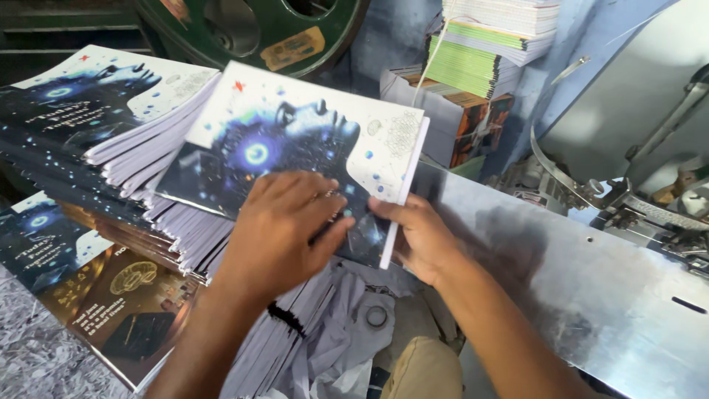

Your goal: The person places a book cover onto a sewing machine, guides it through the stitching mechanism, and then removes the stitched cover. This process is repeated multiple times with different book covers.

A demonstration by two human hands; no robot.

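Booklet [295,140], thin and floppy with a glossy, likely slippery cover, lies atop the fanned stack [148,192]. Left hand [284,222] presses flat on it, fingers spread; right hand [421,236], at three o'clock, pinches its edge, probably the surest hold.

Book [295,148] lies between book stack [96,118] and metal plate [591,281].

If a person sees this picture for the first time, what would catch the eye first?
First, the book with a dark blue glowing cover in the middle: the left hand lies flat on it, and the right hand grips its near edge. Then the slanting stacks of like books at left, and the shiny metal table at right.
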